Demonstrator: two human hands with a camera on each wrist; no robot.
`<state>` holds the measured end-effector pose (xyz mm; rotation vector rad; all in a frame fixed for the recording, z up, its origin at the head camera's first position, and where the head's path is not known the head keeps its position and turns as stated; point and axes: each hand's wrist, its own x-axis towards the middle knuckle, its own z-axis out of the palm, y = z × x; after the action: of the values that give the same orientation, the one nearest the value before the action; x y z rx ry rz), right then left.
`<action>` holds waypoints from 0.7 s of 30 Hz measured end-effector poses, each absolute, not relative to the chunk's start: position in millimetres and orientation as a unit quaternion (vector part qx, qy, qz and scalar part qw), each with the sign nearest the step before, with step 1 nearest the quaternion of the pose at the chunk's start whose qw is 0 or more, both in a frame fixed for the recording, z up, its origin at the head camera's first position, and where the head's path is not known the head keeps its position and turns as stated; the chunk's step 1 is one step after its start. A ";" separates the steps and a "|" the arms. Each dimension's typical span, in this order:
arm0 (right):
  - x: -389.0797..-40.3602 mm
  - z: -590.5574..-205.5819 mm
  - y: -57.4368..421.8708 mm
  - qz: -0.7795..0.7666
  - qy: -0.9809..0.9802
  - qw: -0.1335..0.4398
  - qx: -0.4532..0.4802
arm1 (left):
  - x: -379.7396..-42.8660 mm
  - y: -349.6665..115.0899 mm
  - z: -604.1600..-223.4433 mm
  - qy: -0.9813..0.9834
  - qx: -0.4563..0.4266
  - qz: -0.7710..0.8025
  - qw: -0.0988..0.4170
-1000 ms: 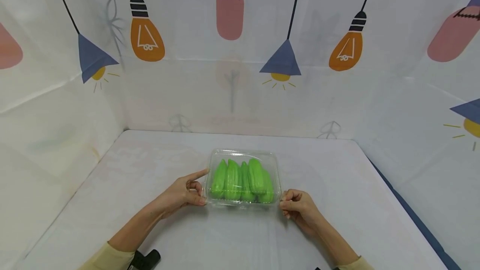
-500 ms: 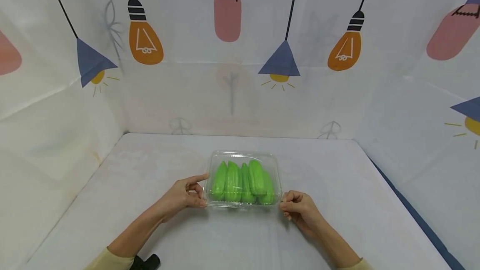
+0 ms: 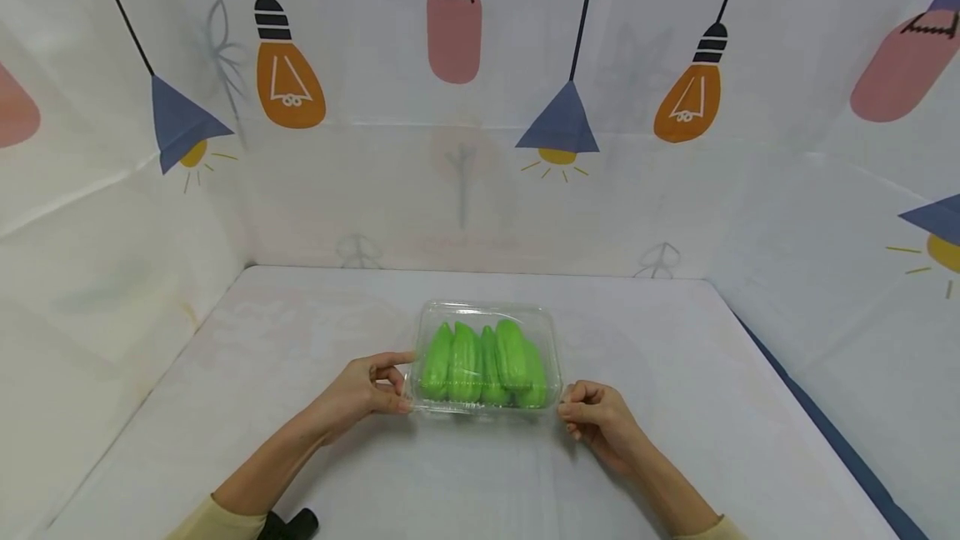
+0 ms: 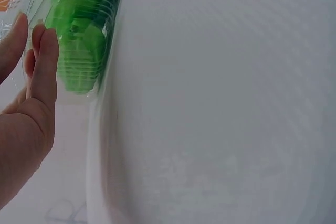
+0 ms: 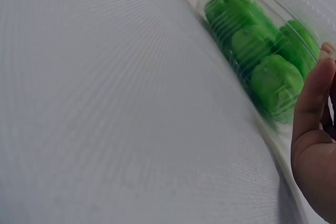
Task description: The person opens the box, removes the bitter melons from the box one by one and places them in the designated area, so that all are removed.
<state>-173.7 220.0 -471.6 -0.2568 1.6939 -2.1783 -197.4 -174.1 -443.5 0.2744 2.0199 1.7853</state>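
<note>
A clear plastic clamshell box (image 3: 486, 307) lies on the white table in the middle of the head view. Inside it sit several long, green, ribbed fruits or vegetables (image 3: 465, 361) side by side; I cannot tell their exact kind. My left hand (image 3: 375, 386) holds the box's left edge, thumb near the front corner and index finger stretched along the side. At the front right corner, my right hand (image 3: 600, 419) pinches the rim between thumb and fingers. The left wrist view catches the box's near end with the green pieces (image 4: 81, 40) beside my left fingers (image 4: 46, 61).
The white table (image 3: 480, 482) spreads around the box. A white sheet wall (image 3: 405, 190) printed with lamps and bulbs rises behind and at both sides. A small dark object (image 3: 296, 525) sits by my left forearm at the front edge.
The head view has tilted slightly, so the scene sits a little lower than a second ago. Both hands stay at the box's sides, and the box stays in place.
</note>
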 end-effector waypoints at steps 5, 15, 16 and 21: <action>-173.3 -471.0 219.4 -0.774 0.599 0.190 -0.083 | -196.5 -174.7 -443.3 0.730 0.096 0.643 0.211; -172.9 -468.6 219.9 -0.784 0.581 0.203 -0.080 | -193.4 -173.7 -443.2 0.715 0.086 0.662 0.209; -172.8 -468.5 219.9 -0.785 0.579 0.204 -0.084 | -193.1 -173.8 -443.5 0.713 0.085 0.663 0.211; -172.3 -467.9 219.8 -0.786 0.576 0.208 -0.091 | -190.9 -174.4 -443.9 0.703 0.079 0.672 0.220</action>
<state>-172.3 219.8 -467.9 -0.2530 1.6019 -2.1865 -190.9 -174.4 -443.9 0.2189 1.9442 1.8575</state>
